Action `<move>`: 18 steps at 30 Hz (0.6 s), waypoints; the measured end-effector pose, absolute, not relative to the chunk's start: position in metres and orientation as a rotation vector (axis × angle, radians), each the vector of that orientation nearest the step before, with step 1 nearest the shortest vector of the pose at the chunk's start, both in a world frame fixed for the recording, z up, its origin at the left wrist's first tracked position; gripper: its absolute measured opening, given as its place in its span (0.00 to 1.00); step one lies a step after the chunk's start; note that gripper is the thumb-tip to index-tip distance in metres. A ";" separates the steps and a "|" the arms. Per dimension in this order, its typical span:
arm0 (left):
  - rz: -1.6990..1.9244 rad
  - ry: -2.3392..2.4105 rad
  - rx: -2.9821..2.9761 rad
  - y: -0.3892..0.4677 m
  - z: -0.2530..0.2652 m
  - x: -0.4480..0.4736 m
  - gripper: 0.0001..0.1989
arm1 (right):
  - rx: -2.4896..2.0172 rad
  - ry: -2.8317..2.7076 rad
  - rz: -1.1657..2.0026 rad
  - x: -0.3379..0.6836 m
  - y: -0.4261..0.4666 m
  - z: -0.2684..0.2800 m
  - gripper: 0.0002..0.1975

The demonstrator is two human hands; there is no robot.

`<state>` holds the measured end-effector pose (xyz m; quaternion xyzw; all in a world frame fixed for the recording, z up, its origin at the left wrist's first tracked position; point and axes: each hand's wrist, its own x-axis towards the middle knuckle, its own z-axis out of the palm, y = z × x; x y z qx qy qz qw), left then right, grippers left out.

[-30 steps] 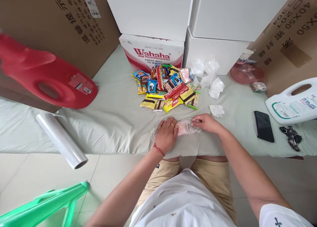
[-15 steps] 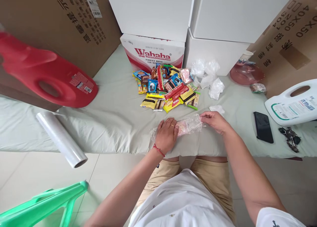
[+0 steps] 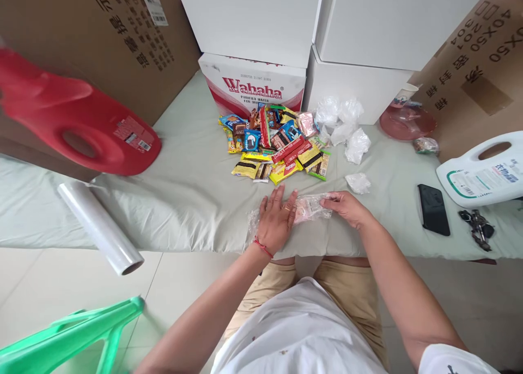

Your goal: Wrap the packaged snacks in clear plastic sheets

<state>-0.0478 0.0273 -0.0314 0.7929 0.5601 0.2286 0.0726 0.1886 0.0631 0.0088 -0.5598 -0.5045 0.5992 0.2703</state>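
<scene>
A pinkish packet (image 3: 303, 209) lies in crinkled clear plastic film (image 3: 322, 213) near the front edge of the cloth-covered surface (image 3: 196, 210). Flat on the film's left part rests my left hand (image 3: 276, 213), its fingers stretched out and its fingertips beside the packet. My right hand (image 3: 345, 206) pinches the right end of the film between thumb and fingers. Beyond both hands is a heap of wrapped snacks (image 3: 281, 145) in yellow, red, blue and brown. Crumpled clear film bundles (image 3: 341, 118) sit right of the heap, and a smaller bundle (image 3: 358, 183) lies closer to my right hand.
A roll of plastic film (image 3: 102, 230) overhangs the front edge at left, near a red jug (image 3: 81, 123). To the right are a black phone (image 3: 433, 209), keys (image 3: 478, 228) and a white bottle (image 3: 482, 170). Boxes (image 3: 253, 85) stand behind; a green stool (image 3: 81, 330) is below left.
My right hand has moved left and slightly down, bringing the film's right end closer to the packet. The fingers of my left hand are more spread and reach farther forward.
</scene>
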 end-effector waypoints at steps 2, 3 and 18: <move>0.662 1.640 2.440 0.026 -0.030 -0.047 0.24 | -1.539 -1.313 1.552 0.184 0.063 0.010 0.27; 0.644 1.612 2.461 0.026 -0.029 -0.046 0.24 | -1.570 -1.309 1.513 0.182 0.063 0.011 0.28; 0.485 1.684 2.413 0.024 -0.016 -0.037 0.17 | -1.765 -1.759 0.533 0.117 0.038 0.014 0.11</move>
